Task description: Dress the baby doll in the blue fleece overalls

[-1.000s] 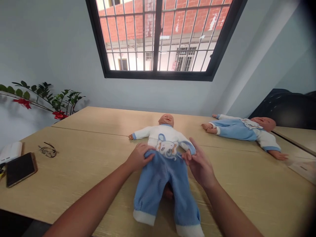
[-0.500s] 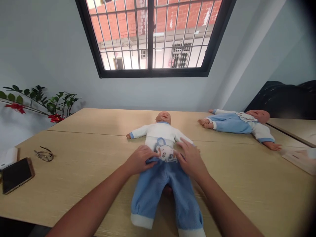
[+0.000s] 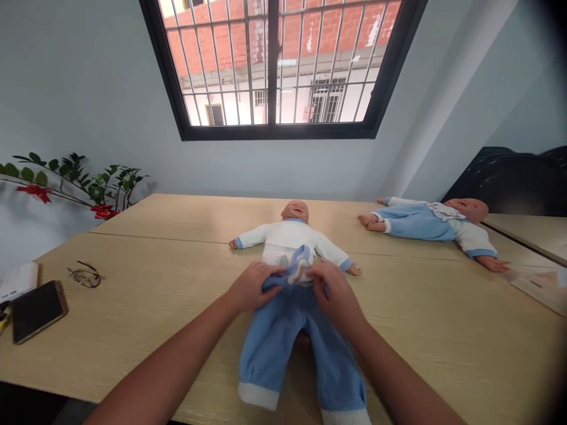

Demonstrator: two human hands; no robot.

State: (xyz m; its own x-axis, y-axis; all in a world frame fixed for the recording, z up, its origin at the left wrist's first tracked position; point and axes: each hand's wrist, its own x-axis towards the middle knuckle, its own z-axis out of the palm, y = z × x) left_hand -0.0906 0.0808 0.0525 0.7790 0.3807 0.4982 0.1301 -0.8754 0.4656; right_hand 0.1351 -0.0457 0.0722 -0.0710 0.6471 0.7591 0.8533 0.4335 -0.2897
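Two dolls [image 3: 290, 234] on one table [image 3: 177, 265], left fingers [image 3: 264, 271] gripping blue trousers [image 3: 268, 348], right fingers [image 3: 325, 270] pinching printed cloth [image 3: 301, 273]

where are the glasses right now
In the head view, the thin-framed glasses lie on the left side of the pale wooden table, to the right of and just beyond the black rectangular phone, away from the left hand.

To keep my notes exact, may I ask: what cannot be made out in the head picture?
In the head view:
Patch: design blurred, between left hand and right hand.
Near doll: legs mostly hidden by the blue trousers.
One white cuff: cut off by the bottom edge.
White object: cut off by the left edge.
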